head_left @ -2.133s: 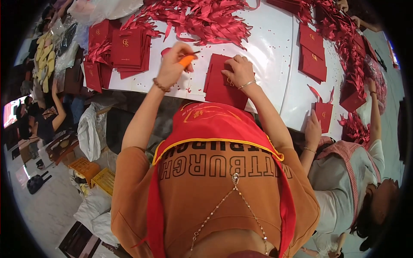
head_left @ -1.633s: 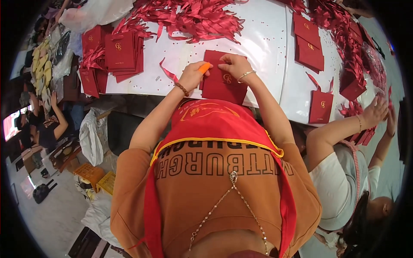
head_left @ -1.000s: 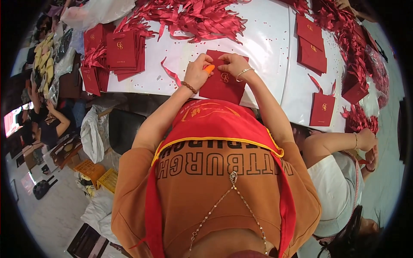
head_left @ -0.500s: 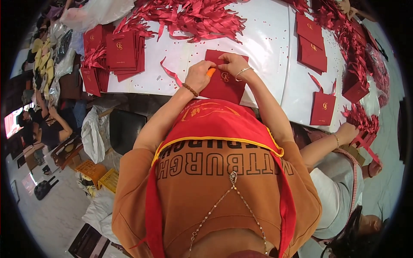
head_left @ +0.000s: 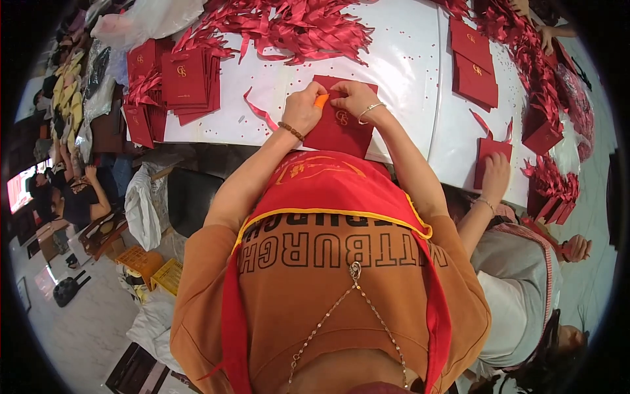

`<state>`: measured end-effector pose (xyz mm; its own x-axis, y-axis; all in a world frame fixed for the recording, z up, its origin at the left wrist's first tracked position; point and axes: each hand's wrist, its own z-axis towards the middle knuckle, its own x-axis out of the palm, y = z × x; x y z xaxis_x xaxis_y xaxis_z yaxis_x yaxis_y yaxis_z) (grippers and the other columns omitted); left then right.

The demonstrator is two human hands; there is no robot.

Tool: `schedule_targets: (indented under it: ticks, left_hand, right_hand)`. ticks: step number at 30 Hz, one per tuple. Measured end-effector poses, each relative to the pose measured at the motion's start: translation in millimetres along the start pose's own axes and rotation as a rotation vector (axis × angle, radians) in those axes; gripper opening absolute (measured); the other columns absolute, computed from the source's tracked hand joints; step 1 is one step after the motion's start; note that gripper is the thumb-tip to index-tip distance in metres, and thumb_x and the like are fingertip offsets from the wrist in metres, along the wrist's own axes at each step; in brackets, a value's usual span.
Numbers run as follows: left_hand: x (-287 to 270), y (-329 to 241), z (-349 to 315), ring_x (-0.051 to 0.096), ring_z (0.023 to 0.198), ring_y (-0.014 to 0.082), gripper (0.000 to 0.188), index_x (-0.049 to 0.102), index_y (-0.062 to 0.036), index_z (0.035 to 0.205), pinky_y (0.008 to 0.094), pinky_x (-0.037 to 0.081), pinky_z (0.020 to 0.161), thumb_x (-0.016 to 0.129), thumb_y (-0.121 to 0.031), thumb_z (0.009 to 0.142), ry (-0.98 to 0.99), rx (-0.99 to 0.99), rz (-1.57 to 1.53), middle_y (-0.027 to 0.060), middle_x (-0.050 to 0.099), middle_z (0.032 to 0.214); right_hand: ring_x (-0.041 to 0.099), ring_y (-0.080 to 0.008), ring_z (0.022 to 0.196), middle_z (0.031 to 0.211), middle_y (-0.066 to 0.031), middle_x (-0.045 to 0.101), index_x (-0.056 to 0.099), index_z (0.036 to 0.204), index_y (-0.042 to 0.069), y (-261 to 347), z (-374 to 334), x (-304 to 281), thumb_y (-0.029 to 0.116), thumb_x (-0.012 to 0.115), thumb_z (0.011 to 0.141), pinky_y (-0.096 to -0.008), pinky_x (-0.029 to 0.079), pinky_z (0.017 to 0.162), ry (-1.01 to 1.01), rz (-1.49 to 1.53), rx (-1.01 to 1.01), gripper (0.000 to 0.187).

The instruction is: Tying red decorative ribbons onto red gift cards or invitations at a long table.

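A red paper gift bag (head_left: 341,134) with gold print lies flat at the table's near edge, in front of my body. My left hand (head_left: 303,110) is closed over its upper left side, with a small orange piece (head_left: 321,101) showing at the thumb. My right hand (head_left: 356,100) is pinched over the bag's upper part, its fingertips close to the left ones. Whatever sits between the fingers of either hand is too small or hidden to make out. A loose red ribbon (head_left: 260,111) curls on the table beside my left wrist.
Stacked red bags (head_left: 190,82) stand at the left, others (head_left: 474,65) at the right. A heap of red ribbons (head_left: 308,29) covers the far table. At my right, a co-worker's hand (head_left: 497,172) rests over another bag. A black chair (head_left: 191,199) stands left of me.
My hands stay at the bag's top with only slight finger movement. The co-worker's hand has moved from the ribboned bags at the right edge onto the single bag nearer me.
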<state>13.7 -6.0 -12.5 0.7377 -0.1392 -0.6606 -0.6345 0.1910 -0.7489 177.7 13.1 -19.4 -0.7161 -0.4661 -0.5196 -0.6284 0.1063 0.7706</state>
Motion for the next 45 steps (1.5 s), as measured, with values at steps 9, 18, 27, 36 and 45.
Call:
schedule_targets:
  ticks: [9, 18, 27, 36, 45]
  left_hand:
    - [1, 2, -1, 0.061, 0.065, 0.0288, 0.011, 0.058, -0.0031, 0.085, 0.0358, 0.046, 0.057, 0.055, -0.01, 0.078, 0.03, -0.036, -0.007, 0.0145, 0.061, 0.07]
    - [-8, -17, 8, 0.06, 0.066, 0.0335, 0.011, 0.054, -0.0029, 0.082, 0.0415, 0.047, 0.059, 0.053, -0.008, 0.072, 0.125, 0.063, 0.27, 0.0177, 0.06, 0.069]
    - [-5, -31, 13, 0.06, 0.063, 0.034, 0.016, 0.052, 0.0003, 0.082, 0.0423, 0.048, 0.058, 0.054, -0.008, 0.068, 0.205, 0.18, 0.505, 0.0189, 0.06, 0.066]
    - [-9, -12, 16, 0.058, 0.069, 0.0362, 0.019, 0.049, -0.0075, 0.091, 0.0452, 0.044, 0.062, 0.053, -0.007, 0.072, 0.205, -0.025, 0.116, 0.0181, 0.059, 0.067]
    - [1, -17, 4, 0.057, 0.063, 0.0368, 0.025, 0.04, -0.0084, 0.095, 0.0467, 0.042, 0.055, 0.05, -0.003, 0.073, 0.088, 0.142, 0.159, 0.0176, 0.057, 0.065]
  right_hand:
    - [0.057, -0.0273, 0.094, 0.099, -0.0122, 0.061, 0.059, 0.105, 0.01, 7, -7, -2, 0.024, 0.063, 0.072, -0.0356, 0.045, 0.08, -0.041, -0.047, -0.019, 0.036]
    - [0.058, -0.0285, 0.089, 0.094, -0.0113, 0.063, 0.06, 0.102, 0.012, 10, -11, -1, 0.024, 0.063, 0.072, -0.0368, 0.045, 0.076, -0.067, -0.065, -0.064, 0.032]
    - [0.059, -0.0297, 0.085, 0.089, -0.0107, 0.063, 0.061, 0.099, 0.015, 11, -13, -1, 0.022, 0.061, 0.072, -0.0384, 0.045, 0.074, -0.058, -0.109, -0.038, 0.028]
    - [0.059, -0.0291, 0.086, 0.09, -0.0112, 0.063, 0.06, 0.104, 0.017, 12, -17, 3, 0.023, 0.061, 0.073, -0.0378, 0.045, 0.074, -0.102, -0.07, -0.061, 0.032]
    - [0.059, -0.0296, 0.08, 0.085, -0.0132, 0.063, 0.06, 0.102, 0.013, -2, -12, 6, 0.021, 0.059, 0.073, -0.0387, 0.045, 0.072, -0.118, 0.021, -0.172, 0.03]
